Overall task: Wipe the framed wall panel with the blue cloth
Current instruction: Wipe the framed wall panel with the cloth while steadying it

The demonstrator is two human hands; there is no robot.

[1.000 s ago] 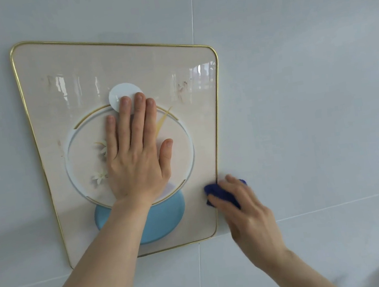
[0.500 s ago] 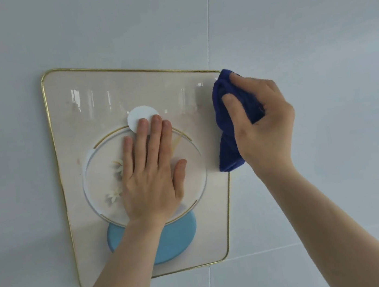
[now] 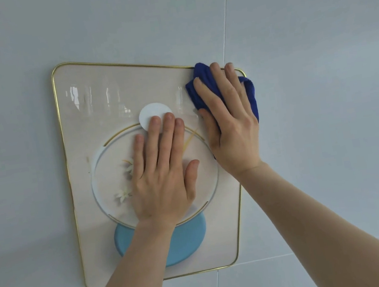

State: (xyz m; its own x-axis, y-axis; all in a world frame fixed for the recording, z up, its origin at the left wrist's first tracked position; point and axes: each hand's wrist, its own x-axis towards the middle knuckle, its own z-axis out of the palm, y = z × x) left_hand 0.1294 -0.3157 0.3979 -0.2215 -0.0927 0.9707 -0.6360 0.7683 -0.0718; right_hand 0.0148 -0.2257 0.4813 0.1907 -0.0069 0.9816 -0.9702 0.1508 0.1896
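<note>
The wall (image 3: 323, 100) is plain pale tile with thin grout lines. Mounted flat on it is the framed wall panel (image 3: 95, 103), cream with a thin gold rim, printed with rings, a white dot and a light blue disc.

A single head-worn wide-angle view faces a tiled wall (image 3: 327, 124) nearly square-on, tilted slightly upward, at arm's reach. The framed wall panel (image 3: 95, 103) fills the centre; both forearms enter from 5 and 7 o'clock. Wide-angle distortion probably skews the panel's edges. No second view shares the scene.
</note>
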